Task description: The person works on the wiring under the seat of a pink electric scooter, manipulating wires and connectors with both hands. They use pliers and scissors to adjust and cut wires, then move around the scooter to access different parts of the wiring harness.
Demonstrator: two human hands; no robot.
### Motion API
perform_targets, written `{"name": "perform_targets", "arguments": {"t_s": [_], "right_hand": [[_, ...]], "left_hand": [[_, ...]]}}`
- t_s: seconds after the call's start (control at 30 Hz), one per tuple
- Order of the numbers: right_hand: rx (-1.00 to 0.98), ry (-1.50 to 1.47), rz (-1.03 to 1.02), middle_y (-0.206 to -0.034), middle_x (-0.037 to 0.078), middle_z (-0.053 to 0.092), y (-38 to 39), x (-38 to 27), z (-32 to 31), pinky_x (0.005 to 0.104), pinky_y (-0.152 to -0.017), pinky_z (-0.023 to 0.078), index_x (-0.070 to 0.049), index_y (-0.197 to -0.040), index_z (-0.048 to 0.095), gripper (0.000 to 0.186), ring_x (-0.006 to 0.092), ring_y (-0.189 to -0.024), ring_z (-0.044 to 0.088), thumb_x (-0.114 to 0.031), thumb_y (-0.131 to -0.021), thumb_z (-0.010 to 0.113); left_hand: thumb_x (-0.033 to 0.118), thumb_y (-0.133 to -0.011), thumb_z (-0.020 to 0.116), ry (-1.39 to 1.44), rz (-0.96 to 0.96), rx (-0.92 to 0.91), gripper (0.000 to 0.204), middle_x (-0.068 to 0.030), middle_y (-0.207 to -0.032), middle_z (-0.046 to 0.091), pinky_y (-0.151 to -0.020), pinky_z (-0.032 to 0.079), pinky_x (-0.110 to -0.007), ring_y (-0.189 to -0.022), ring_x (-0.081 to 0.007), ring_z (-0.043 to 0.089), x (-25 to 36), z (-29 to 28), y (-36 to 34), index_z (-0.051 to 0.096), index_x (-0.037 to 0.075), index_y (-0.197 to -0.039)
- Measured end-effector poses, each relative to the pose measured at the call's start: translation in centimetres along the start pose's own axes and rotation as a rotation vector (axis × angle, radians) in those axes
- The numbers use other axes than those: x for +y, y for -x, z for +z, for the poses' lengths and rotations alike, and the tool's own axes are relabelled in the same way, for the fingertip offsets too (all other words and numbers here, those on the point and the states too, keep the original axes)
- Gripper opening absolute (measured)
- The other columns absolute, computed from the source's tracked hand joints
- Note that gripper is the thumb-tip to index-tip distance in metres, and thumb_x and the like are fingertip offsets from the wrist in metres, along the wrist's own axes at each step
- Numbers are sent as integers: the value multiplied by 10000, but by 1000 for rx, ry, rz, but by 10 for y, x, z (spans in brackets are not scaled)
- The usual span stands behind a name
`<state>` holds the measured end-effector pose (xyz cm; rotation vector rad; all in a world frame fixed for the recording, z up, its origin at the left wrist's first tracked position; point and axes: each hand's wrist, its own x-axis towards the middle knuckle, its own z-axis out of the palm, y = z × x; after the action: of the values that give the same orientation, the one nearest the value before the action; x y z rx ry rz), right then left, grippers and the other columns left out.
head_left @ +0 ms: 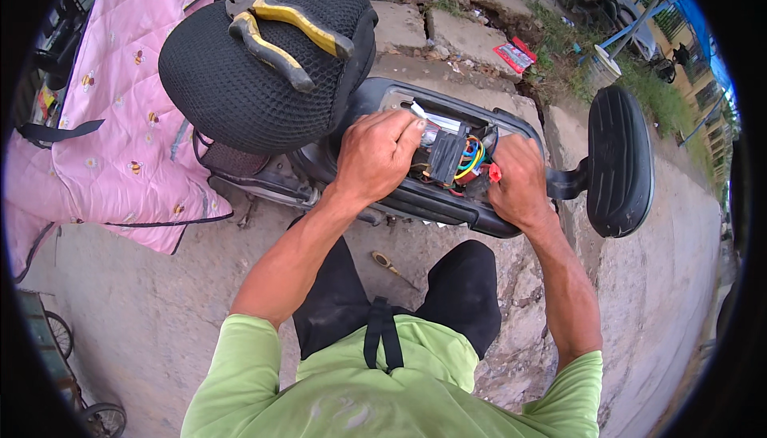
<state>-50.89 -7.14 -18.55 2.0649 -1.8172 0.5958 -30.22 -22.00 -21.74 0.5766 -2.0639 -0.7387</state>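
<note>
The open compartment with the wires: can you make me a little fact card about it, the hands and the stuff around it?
Compartment: open, black rim
Inside: black block, colourful wires
Left hand: at its left end; grip unclear
Right hand: at its right end, red piece beside it
Pliers: yellow and black, on the black mesh seat
Screwdriver: on the ground
Pink quilted cover: far left, bee pattern

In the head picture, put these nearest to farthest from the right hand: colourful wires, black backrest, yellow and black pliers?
1. Thin yellow and blue wires: just left of the right hand.
2. Black, rounded backrest: to its right.
3. Pliers with yellow and black handles: upper left, on the black mesh seat.
</note>
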Motion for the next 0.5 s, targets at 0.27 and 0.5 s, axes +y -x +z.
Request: {"name": "perform_targets", "arguments": {"t_s": [0.27,0.5], "right_hand": [[2,-57,43,-814,146,580,0,1,4,453,-722,420,-16,-805,567,139,360,-835,567,10,-696,650],[5,-69,50,-819,146,573,0,5,3,457,-725,424,-8,-825,559,161,360,-848,565,9,-696,654]], "left_hand": [[260,-1024,574,-18,189,-50,291,-167,-835,685,-767,497,-474,-822,-380,630,-6,5,1,706,23,-920],[240,-1043,541,2,207,-49,319,-165,-864,702,-797,486,-436,-862,-351,656,-1,3,5,736,-1,-971]]}}
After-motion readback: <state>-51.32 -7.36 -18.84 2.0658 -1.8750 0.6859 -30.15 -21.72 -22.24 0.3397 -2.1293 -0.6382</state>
